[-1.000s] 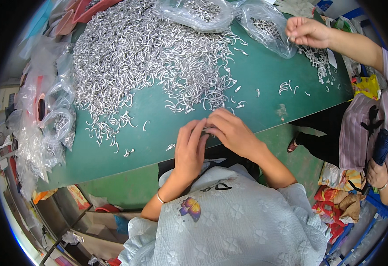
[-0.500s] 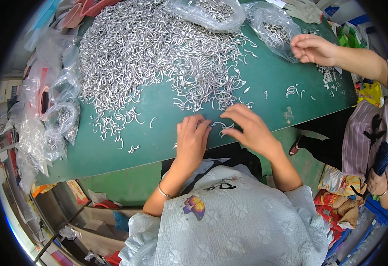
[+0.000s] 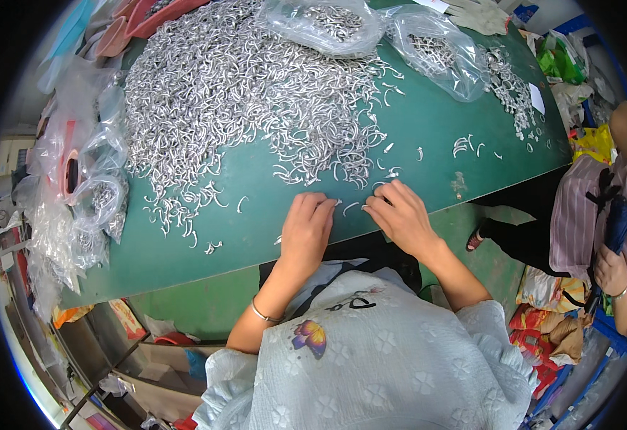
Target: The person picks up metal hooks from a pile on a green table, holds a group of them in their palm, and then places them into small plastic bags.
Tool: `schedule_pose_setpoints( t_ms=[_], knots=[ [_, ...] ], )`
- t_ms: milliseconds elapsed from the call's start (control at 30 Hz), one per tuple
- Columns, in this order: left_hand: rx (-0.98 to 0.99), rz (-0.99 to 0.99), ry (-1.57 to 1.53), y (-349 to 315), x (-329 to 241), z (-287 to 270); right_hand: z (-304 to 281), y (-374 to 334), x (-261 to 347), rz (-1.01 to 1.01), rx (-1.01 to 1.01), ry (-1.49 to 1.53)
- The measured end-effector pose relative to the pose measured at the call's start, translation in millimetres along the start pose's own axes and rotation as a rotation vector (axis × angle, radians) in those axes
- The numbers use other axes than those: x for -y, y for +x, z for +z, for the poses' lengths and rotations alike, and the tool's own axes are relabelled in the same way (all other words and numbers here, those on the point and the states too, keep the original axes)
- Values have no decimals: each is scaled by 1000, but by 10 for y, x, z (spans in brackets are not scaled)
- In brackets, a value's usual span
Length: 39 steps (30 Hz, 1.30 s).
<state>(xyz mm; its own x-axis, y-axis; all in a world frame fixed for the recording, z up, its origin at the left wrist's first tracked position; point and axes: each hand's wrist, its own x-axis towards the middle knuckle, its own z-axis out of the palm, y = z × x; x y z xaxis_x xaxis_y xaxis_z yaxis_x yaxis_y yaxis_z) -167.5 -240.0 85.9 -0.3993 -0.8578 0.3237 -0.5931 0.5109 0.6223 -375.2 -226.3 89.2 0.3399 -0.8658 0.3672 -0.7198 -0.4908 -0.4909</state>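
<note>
A large heap of small curved silver metal pieces (image 3: 234, 93) covers the far left of the green table (image 3: 435, 136). My left hand (image 3: 306, 231) rests knuckles-up near the table's front edge, fingers curled down with a silver piece showing at its fingertips. My right hand (image 3: 403, 217) lies just to its right, fingertips pinched on the table among loose pieces (image 3: 351, 208). A narrow gap with one curved piece separates the two hands. What lies under each palm is hidden.
Two clear plastic bags of pieces (image 3: 328, 25) (image 3: 439, 50) lie at the far edge, and a smaller scatter (image 3: 507, 86) at the far right. Crumpled plastic bags (image 3: 77, 201) hang off the left side. Another person (image 3: 600, 236) stands at the right, beside the table.
My hands have slid slightly right and spread a little apart. The other person's hand that reached onto the table's far right corner has pulled back off the table.
</note>
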Motion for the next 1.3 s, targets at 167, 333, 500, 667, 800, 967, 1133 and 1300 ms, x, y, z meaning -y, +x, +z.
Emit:
schedule_pose_setpoints(
  t_ms=[167, 333, 500, 667, 800, 967, 1133, 1300],
  knots=[
    [-9, 0, 28, -10, 14, 0, -86, -172, -176, 56, -160, -42],
    [-16, 2, 42, -13, 6, 12, -298, -318, -457, 226, -318, -120],
    [-11, 1, 38, 4, -4, 28, -458, -313, -810, 389, -402, -124],
    [-14, -6, 45, -4, -11, 25, -554, -220, -977, 527, -433, -247],
    [-34, -8, 43, -29, -8, 34, -527, -127, -823, 443, -438, -301],
    [-46, -31, 39, -31, -22, 68, -491, -99, -981, 372, -381, -403],
    [-68, -29, 6, -8, -41, 119, -556, 6, -826, 338, -392, -379],
    [-73, -37, -10, -30, -38, 119, -319, 127, -185, 90, -108, 57]
  ],
)
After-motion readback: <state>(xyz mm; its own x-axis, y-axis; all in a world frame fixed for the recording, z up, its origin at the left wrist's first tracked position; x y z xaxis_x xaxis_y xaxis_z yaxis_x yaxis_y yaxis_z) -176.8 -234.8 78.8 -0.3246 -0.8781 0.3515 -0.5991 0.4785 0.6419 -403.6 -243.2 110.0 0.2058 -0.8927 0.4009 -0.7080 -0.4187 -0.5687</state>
